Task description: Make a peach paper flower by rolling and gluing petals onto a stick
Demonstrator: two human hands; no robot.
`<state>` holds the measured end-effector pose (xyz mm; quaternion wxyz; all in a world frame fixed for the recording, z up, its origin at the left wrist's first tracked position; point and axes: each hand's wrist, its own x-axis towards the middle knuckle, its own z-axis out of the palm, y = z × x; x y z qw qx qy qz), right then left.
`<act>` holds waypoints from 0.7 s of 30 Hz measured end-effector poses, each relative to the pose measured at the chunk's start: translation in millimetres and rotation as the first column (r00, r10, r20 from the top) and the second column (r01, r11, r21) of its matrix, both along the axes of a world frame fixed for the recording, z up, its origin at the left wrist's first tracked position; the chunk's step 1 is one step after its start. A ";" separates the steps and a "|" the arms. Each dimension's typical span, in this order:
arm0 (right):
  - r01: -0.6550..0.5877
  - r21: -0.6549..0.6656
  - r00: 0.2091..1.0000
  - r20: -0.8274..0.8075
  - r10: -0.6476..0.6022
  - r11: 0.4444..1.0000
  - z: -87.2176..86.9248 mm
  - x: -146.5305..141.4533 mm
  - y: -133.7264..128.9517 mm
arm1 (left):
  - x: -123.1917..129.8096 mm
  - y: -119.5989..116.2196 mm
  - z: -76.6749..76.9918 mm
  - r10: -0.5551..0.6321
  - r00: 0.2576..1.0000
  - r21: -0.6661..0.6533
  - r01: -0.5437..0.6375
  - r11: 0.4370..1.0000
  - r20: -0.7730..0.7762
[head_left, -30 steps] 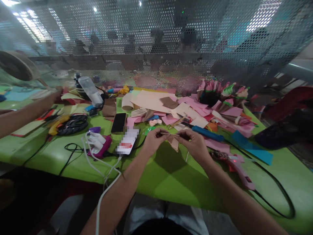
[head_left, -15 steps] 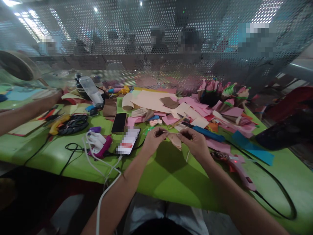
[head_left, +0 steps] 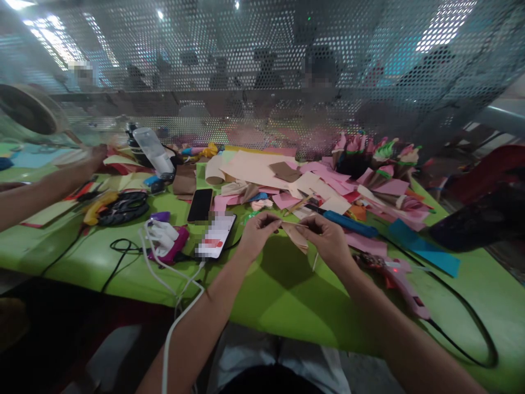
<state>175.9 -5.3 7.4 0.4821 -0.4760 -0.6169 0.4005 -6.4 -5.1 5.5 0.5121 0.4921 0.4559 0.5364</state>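
Head cam, middle of the frame: my left hand (head_left: 256, 236) and right hand (head_left: 328, 239) both pinch a small tan paper piece (head_left: 296, 235), fingers narrow, holding it just above the green table (head_left: 283, 295). A phone (head_left: 216, 235) lies just left of my left hand, and a pink glue gun (head_left: 400, 284) lies lower right.

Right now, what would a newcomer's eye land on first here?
First, the two hands at the centre: the left hand and right hand pinch a small tan paper piece between them above the bright green table. Behind them spreads a heap of pink and beige paper sheets, with a cluster of paper flowers at the back right. A pink glue gun lies just right of the hands.
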 end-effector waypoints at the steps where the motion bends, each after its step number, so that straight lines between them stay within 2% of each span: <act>1: -0.002 -0.005 1.000 -0.005 0.002 1.000 0.1 0.0 -0.1 | 0.0 -0.1 0.4 0.000 1.000 -0.001 0.000 1.000 0.003; 12: 0.014 -0.004 1.000 0.002 -0.014 1.000 0.3 0.9 0.9 | -1.4 4.3 -4.3 0.017 1.000 0.013 -0.018 1.000 0.016; 21: 0.041 0.013 0.999 0.002 -0.041 0.999 -2.6 2.2 2.0 | -0.5 1.2 -1.8 0.007 1.000 0.012 -0.007 1.000 -0.002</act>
